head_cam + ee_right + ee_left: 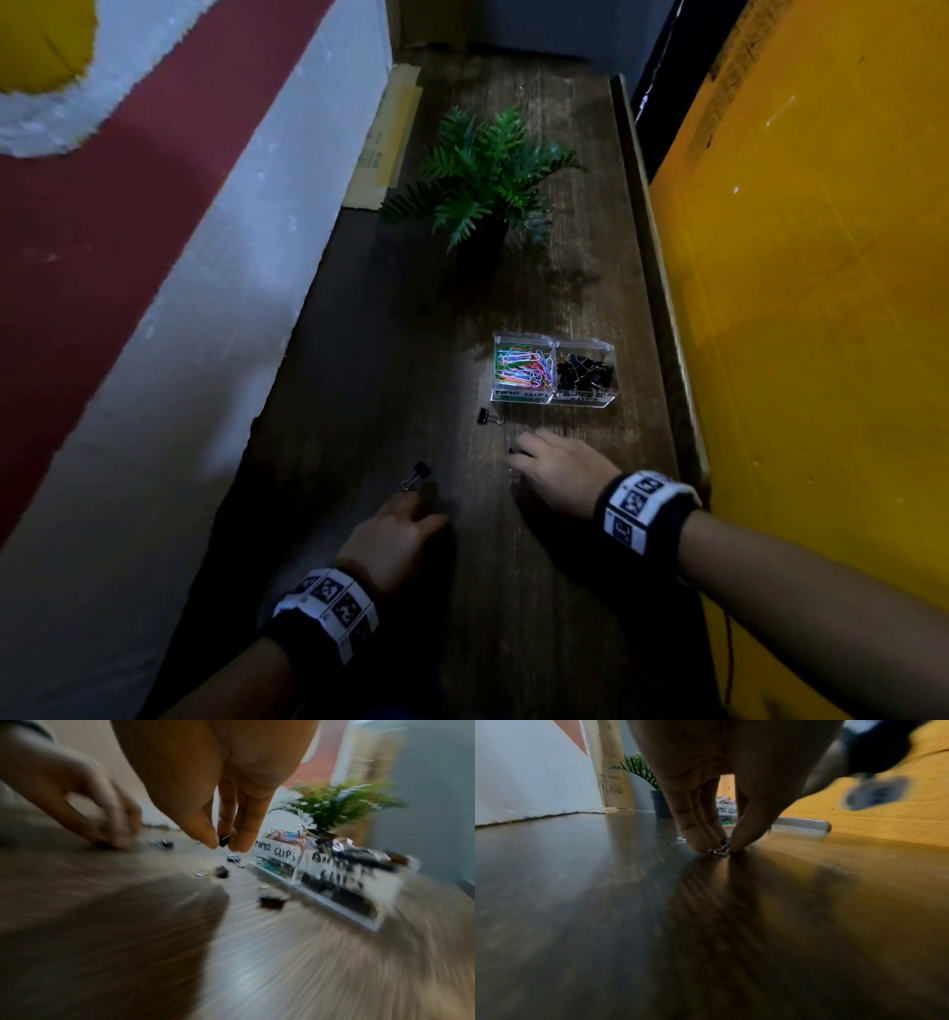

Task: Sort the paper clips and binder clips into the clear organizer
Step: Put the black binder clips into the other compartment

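Pinching black binder clips, apparently, both hands: right hand (226, 833), left hand (721, 833).

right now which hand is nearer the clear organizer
Right. The right hand is just in front of the clear organizer, pinching a binder clip. The left hand is further back and to the left.

My right wrist view is motion-smeared, so the clear plastic organizer's (334, 882) right-hand label is unreadable to me; the left hand's (706, 801) pinched small metal piece (721, 850) stays unidentifiable.
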